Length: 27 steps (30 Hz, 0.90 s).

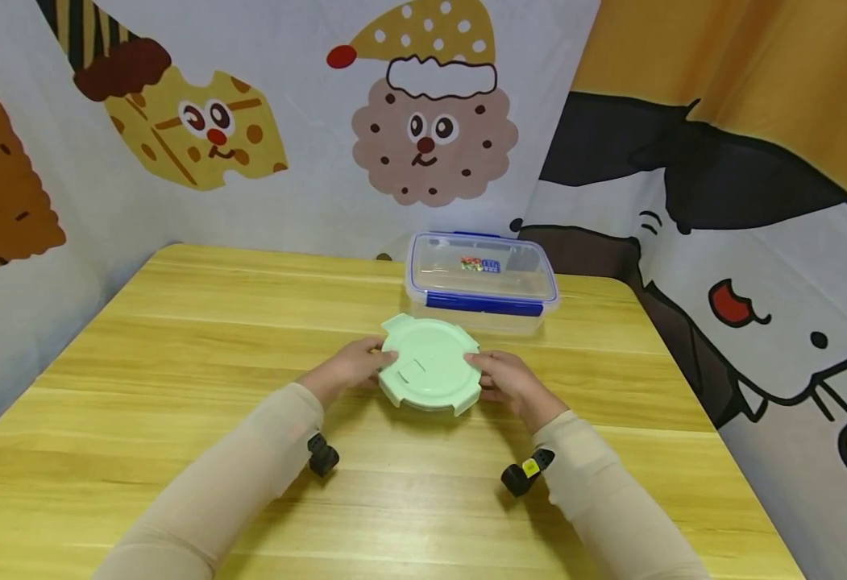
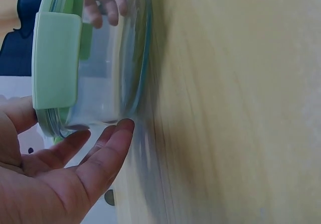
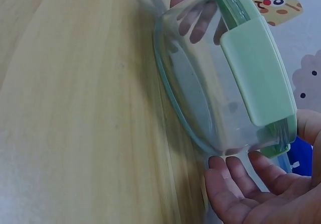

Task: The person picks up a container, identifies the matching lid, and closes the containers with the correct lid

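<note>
A round glass food container (image 2: 103,91) with a pale green snap-on lid (image 1: 433,362) is held between both hands, close over the table. My left hand (image 1: 350,369) grips its left side, thumb on the lid's edge and fingers against the glass wall near the base. On the opposite side, my right hand (image 1: 513,383) holds it the same way. The lid's side flaps (image 3: 260,73) lie down against the glass in the wrist views. Through the clear wall, fingers of the opposite hand show.
Just behind the round container, a larger rectangular clear plastic box (image 1: 481,270) with a blue-rimmed lid and blue clips stands on the wooden table (image 1: 176,403). Cartoon-printed cloth (image 1: 307,209) hangs behind the table and along its sides.
</note>
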### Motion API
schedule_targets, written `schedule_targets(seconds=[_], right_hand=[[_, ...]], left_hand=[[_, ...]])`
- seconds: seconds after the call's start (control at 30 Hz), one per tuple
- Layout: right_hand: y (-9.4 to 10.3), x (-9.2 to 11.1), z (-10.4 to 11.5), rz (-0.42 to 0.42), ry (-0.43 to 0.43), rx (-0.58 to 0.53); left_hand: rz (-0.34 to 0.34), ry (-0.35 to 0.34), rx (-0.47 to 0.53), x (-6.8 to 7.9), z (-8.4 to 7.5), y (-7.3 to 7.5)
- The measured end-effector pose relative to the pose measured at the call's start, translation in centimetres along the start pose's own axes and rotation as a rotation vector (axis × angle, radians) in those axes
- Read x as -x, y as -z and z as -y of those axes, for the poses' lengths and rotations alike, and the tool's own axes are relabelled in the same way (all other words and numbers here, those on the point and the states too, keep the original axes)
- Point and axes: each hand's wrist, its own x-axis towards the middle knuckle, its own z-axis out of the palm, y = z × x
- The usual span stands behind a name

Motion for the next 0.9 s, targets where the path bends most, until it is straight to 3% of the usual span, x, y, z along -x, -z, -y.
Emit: schedule_targets(seconds=[0.9], right_hand=[[-0.9,-1.7,1.3,-0.085,-0.025,0.010]], left_hand=[[0.009,-0.019,-0.026,1.4,0.7,-0.6]])
